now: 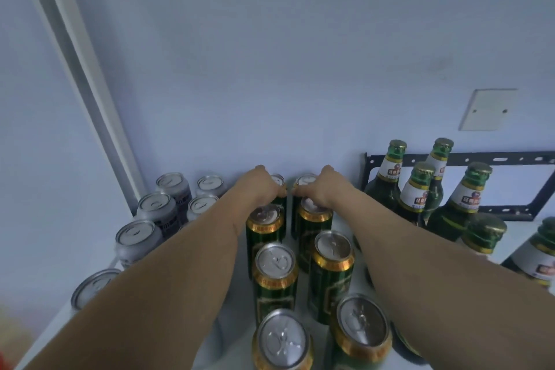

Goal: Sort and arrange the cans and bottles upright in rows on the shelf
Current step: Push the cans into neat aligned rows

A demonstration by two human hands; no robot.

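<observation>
From the head camera I look down a white shelf [210, 348] where green cans with gold rims stand upright in two rows running away from me. Nearest are two green cans, one in the left row [282, 339] and one in the right row [362, 330]; behind them stands a second pair [274, 267] [333, 255], then a third [264, 219] [313, 210]. Both bare forearms reach over these rows toward the wall [270, 69]. My left hand [259, 186] grips the rearmost green can of the left row [277, 182], fingers curled around its top. My right hand [324, 188] grips the rearmost green can of the right row [304, 182] the same way; the two cans stand just beside each other, close to the wall. To the left, silver cans [156, 207] stand upright in rows, partly hidden by my left forearm. To the right, green glass bottles [387, 180] with white neck labels and gold-trimmed caps stand upright in a cluster. Behind the bottles a black metal bracket [450, 157] is fixed to the wall, and above it sits a white blank wall plate [486, 109].
</observation>
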